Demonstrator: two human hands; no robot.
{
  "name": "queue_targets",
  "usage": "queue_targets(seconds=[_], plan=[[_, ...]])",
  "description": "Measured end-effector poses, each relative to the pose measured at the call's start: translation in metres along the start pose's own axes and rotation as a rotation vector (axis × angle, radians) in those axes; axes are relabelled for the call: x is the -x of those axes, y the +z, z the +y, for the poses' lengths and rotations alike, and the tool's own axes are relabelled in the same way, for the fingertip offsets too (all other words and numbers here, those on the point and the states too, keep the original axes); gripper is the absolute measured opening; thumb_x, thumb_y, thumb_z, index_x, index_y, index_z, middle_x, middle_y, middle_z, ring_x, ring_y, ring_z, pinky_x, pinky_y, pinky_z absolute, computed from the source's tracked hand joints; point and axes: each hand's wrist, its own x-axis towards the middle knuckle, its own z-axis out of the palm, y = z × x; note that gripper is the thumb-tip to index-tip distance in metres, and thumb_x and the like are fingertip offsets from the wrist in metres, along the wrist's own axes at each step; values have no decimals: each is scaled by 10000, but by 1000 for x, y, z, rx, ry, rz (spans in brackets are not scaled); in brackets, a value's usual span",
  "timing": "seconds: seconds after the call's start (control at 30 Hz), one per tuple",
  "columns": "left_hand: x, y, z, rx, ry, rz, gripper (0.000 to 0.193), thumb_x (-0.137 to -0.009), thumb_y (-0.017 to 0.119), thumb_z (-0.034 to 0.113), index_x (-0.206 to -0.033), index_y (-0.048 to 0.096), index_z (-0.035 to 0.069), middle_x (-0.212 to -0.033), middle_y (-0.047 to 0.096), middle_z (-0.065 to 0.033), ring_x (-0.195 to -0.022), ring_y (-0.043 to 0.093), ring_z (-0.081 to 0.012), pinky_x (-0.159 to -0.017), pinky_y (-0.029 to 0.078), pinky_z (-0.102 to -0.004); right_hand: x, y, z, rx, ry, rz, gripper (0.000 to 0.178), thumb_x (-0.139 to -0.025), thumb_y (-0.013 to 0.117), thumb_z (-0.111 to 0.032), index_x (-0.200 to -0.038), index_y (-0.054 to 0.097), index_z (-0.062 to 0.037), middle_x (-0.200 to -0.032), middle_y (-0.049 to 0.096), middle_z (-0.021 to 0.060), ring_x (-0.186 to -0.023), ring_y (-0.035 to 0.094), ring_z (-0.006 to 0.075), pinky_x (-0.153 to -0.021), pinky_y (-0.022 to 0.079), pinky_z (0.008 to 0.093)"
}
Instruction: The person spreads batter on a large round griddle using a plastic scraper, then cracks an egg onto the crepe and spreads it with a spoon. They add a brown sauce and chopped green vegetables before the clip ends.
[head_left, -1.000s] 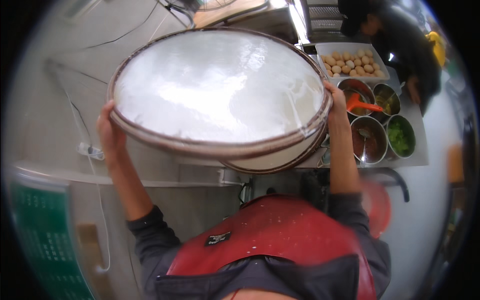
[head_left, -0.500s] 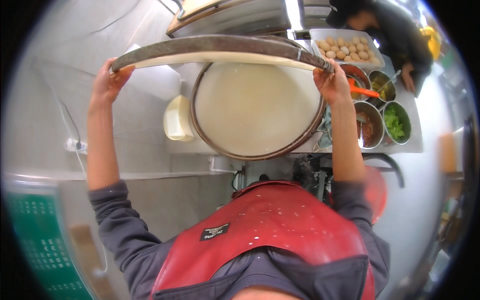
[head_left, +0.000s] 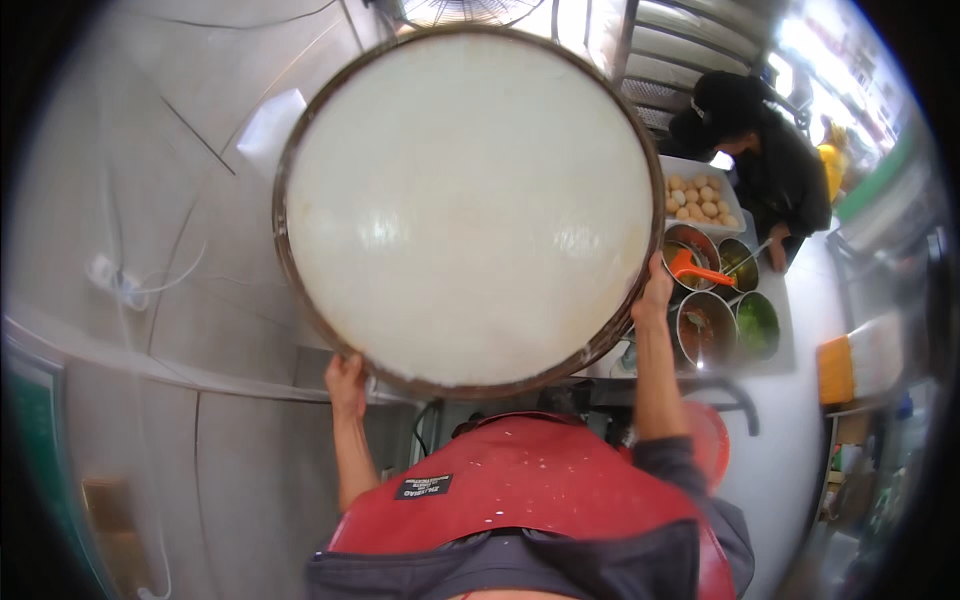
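1. Head view, with the round panel (head_left: 470,205) as your dial: it sits in front of your chest at centre, its pale, glossy face turned up toward the camera. You cannot tell whether its far edge rests on anything.
2. Your left hand (head_left: 346,385) has its fingers closed over the dark rim (head_left: 480,391) at 7 o'clock; your right hand (head_left: 652,295) has its fingers curled round it at 4 o'clock, partly hidden behind the edge.
3. Judging by its breadth, expect an awkward load more than a heavy one, with a far side that wants to dip. The rim looks stiff; the face looks thin, perhaps slick, and easily dented or torn.
4. Take hold by the rim alone, fingers beneath and thumbs outside. Grips at 3 and 9 would balance it better than your present low, uneven pair.
5. The bench (head_left: 730,366) shows from 3 to 4 o'clock: eggs (head_left: 700,198) in a white bin (head_left: 712,232) at 3, then metal pots below, one with red-brown sauce (head_left: 706,330), another with greens (head_left: 757,325). The rim overlaps the bin in view; contact is unclear.
6. A co-worker (head_left: 790,165) in dark clothes stands farther out, between 2 and 3. A fan (head_left: 465,10) shows at 12, and grey floor (head_left: 765,500) between 4 and 5.
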Motion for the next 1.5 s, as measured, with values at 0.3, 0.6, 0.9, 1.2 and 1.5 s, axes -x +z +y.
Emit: queue_targets(seconds=[0.3, 0.6, 0.9, 1.2, 1.5], plan=[[-63, 13, 5, 121, -88, 52, 258, -933, 614, 67, -1176, 548, 13, -1055, 640, -43, -940, 606, -140, -820, 508, -302, -58, -2, 16, -31, -136, 1, 340, -1017, 471, -242, -1210, 576, 18, -1170, 640, 110, -1067, 606, 242, -927, 497, 376], [-78, -31, -51, -57, -384, -141, 198, -915, 629, 70, -1098, 577, 17, -1000, 644, -42, -882, 607, -145, -789, 515, -316, -56, -121, 70, 513, -42, 558, 429, -954, 587, -301, -980, 637, 125, -1005, 666, 127, -857, 591, 207, -768, 484, 387], [-68, -8, -57, -533, -484, 25, 190, -938, 639, 222, -927, 610, 34, -757, 605, -15, -665, 602, -112, -541, 494, -261, -61, -142, 17, 1675, -67, 91, 338, -863, 584, -318, -844, 698, 0, -848, 668, 252, -829, 657, 381, -787, 505, 443], [14, -86, -109, -1048, -283, 21, 251, -951, 550, 223, -904, 615, -15, -750, 672, -125, -590, 650, -182, -482, 523, -279, -309, -120, -82, 1947, -572, -70, 292, -824, 599, -267, -845, 712, 1, -829, 683, 225, -841, 662, 373, -743, 517, 439], [248, -133, -150, -982, -952, 360, 292, -901, 468, 139, -772, 684, -8, -726, 687, -143, -627, 664, -223, -548, 524, -375, -393, -90, -55, 1749, -166, -69, 524, -824, 577, -437, -1013, 682, 40, -1055, 655, 267, -1051, 627, 388, -899, 492, 444]])
